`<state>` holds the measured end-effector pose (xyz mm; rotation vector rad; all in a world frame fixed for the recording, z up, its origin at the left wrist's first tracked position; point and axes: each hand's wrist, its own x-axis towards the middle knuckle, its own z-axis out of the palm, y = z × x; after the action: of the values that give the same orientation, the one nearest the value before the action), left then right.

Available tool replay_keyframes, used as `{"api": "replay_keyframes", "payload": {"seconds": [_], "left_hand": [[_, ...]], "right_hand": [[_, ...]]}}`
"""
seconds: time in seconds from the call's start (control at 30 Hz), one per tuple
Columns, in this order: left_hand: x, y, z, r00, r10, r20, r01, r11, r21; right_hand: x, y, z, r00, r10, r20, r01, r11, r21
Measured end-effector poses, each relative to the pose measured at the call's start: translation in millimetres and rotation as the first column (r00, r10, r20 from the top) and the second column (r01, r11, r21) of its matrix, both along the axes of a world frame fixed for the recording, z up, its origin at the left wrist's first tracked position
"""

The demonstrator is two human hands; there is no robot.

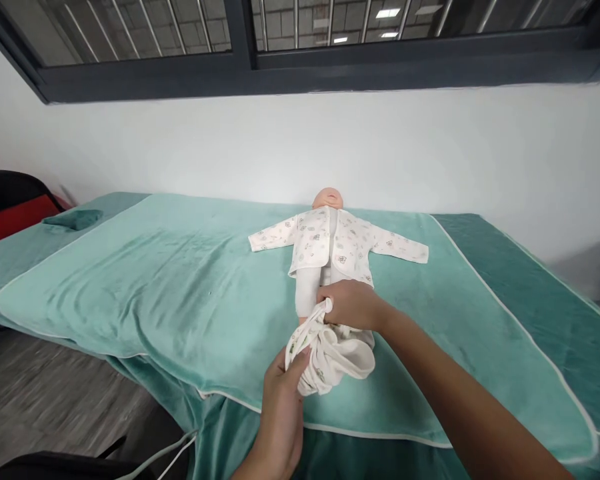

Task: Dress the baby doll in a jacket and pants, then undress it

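A baby doll (327, 199) lies on its back on a teal blanket (180, 287), dressed in a white printed jacket (330, 243) with its sleeves spread out. At the doll's feet is a bunched pair of white printed trousers (330, 357). My left hand (280, 407) pinches the near edge of the trousers. My right hand (350, 303) grips the bunched fabric at the doll's legs, with its fingers closed. The doll's lower legs are partly hidden by the cloth and my right hand.
The blanket covers a padded table against a white wall under a dark-framed window. A small teal pillow (73, 219) lies at the far left, beside a red and black seat (10, 213). A white cable (165, 450) hangs near the table's front edge.
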<state>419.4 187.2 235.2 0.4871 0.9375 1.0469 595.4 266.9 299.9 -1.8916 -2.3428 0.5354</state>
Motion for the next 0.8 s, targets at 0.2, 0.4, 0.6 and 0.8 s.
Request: {"api": "replay_keyframes", "payload": {"seconds": [0.2,0.4,0.6,0.8], "left_hand": [[-19,33,-22.0,0.974,-0.081,-0.212,0.104,0.990,0.095],[-22,41,-17.7,0.825,-0.079,-0.559,0.277,0.920,0.278],[-28,30,-18.8,0.790,-0.151,-0.594,0.358,0.900,0.248],[-13,43,-23.6,0.852,0.067,-0.519,0.165,0.907,0.388]], "right_hand": [[-2,-1,1.9,1.000,-0.022,0.015,0.022,0.999,-0.041],[1,-4,6.4,0.999,0.040,-0.019,-0.042,0.995,-0.089],[6,-2,1.4,0.991,0.111,-0.072,-0.119,0.986,-0.114],[8,-2,-6.6,0.981,0.119,-0.156,-0.126,0.991,-0.038]]}}
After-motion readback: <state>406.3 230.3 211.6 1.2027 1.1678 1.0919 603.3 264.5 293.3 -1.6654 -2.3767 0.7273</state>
